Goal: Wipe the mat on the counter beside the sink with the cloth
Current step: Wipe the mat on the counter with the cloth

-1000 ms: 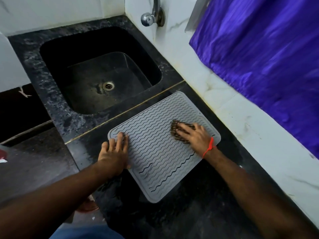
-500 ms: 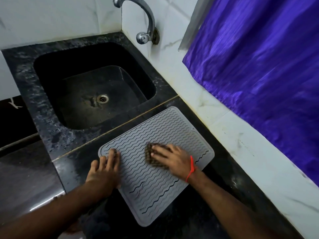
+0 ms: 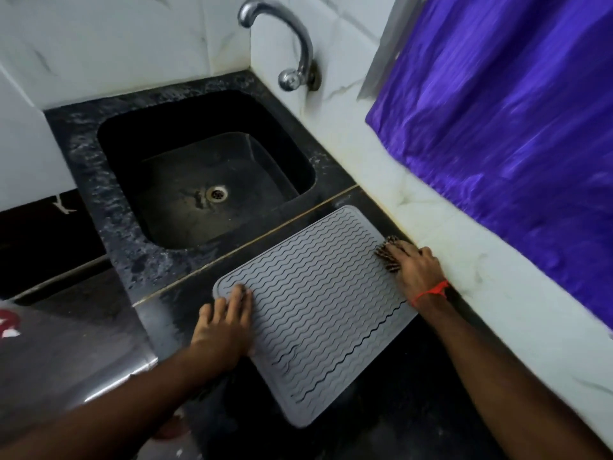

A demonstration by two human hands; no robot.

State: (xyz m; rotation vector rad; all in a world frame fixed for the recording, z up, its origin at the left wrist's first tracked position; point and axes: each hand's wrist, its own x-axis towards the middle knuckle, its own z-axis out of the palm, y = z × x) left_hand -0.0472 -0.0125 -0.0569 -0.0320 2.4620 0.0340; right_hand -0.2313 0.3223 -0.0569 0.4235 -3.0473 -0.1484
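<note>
- Left hand flat on the near-left part of the grey rectangular silicone mat with wavy ridges, fingers straight and close together, pointing away, pressing down on the mat near its left edge; palm and heel half off the mat, over the black stone counter.
- Right hand at the mat's right edge, fingers fairly straight and spread, pressing down on a small brown-and-cream patterned cloth; cloth bunched under the fingers, showing only at the fingertips and along the left side of the hand.
- Cloth at the far-right corner of the mat, partly over its edge, just beside the white marble ledge along the right.
- Thin red thread bracelet around the right wrist.
- Hands well apart, one at each side of the mat, both forearms reaching in from the near edge.
- Mat flat on the counter, turned at an angle, far edge just short of the pale seam that divides counter from sink surround.
- Square black stone sink left of and beyond the mat, round metal drain in its basin.
- Curved chrome tap on the white tiled wall, beyond the sink's far-right corner.
- Shiny purple curtain hanging over the marble ledge at the right.
</note>
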